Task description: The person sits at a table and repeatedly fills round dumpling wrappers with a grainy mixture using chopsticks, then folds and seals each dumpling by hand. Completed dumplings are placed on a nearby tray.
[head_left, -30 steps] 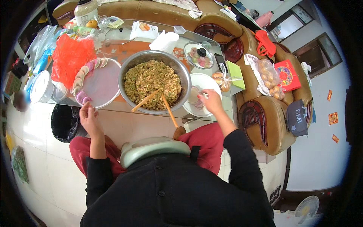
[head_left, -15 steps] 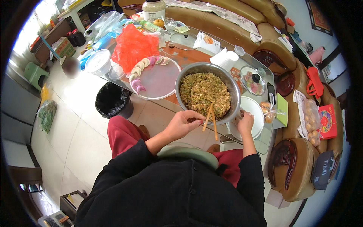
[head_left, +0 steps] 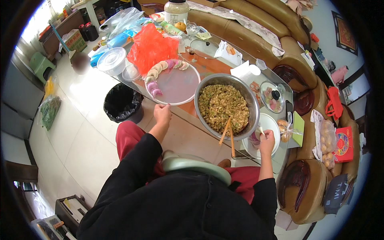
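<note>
My right hand [head_left: 267, 142] pinches a pale dumpling wrapper [head_left: 261, 131] above a white plate [head_left: 273, 123], where purple wrappers [head_left: 254, 140] lie partly hidden. My left hand [head_left: 162, 114] is closed in front of the round tray, its fingers curled; whatever they may hold is hidden. Between the hands stands a steel bowl [head_left: 256, 105] of chopped green-brown filling [head_left: 223, 105]. Two wooden chopsticks [head_left: 231, 134] lean in it, their ends over the near rim. White and purple dumplings [head_left: 152, 76] curve along the left and far side of the tray [head_left: 180, 86].
A black-lined bin [head_left: 123, 103] stands below the table's left side. Beside the tray are a red plastic bag [head_left: 151, 50] and a lidded plastic tub [head_left: 112, 61]. A glass-lidded dish [head_left: 272, 97] sits right of the bowl, near bagged buns [head_left: 284, 131] and a green box [head_left: 296, 129].
My left hand has moved left from the chopsticks to the tray's near edge, its fingers curling. My right hand has lifted a wrapper from the plate. The whole view has shifted slightly.
</note>
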Motion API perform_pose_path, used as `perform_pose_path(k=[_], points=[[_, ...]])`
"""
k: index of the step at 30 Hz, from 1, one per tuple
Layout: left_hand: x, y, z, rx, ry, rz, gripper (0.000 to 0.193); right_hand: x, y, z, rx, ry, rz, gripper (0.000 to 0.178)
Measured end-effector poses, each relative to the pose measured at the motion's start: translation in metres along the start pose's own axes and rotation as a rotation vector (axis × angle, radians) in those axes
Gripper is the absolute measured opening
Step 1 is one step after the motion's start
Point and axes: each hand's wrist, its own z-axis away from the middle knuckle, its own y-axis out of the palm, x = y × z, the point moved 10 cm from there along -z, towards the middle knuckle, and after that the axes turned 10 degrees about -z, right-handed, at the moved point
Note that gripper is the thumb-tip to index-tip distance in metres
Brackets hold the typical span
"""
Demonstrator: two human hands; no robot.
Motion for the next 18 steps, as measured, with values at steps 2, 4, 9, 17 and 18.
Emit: perform_pose_path(k=[2, 4, 9, 17, 18], points=[[0.002, -0.014, -0.011, -0.045, -0.028, -0.032, 0.033, -0.012, -0.011, -0.002, -0.005, 0.047, -0.102, 0.02], [0.0, -0.031, -0.026, -0.18, 0.082, -0.242, 0.037, -0.005, -0.01, 0.003, 0.013, 0.131, -0.28, 0.024], [-0.009, -0.032, -0.03, -0.12, -0.026, -0.262, 0.043, -0.011, -0.009, 0.01, 0.021, 0.318, -0.574, 0.034], [-0.028, -0.058, -0.054, 0.252, 0.026, -0.282, 0.024, 0.035, -0.009, 0.019, 0.075, 0.288, -0.732, 0.041], [-0.035, -0.062, -0.06, 0.269, 0.043, -0.316, 0.019, 0.045, -0.007, 0.019, 0.09, 0.281, -0.744, 0.042]])
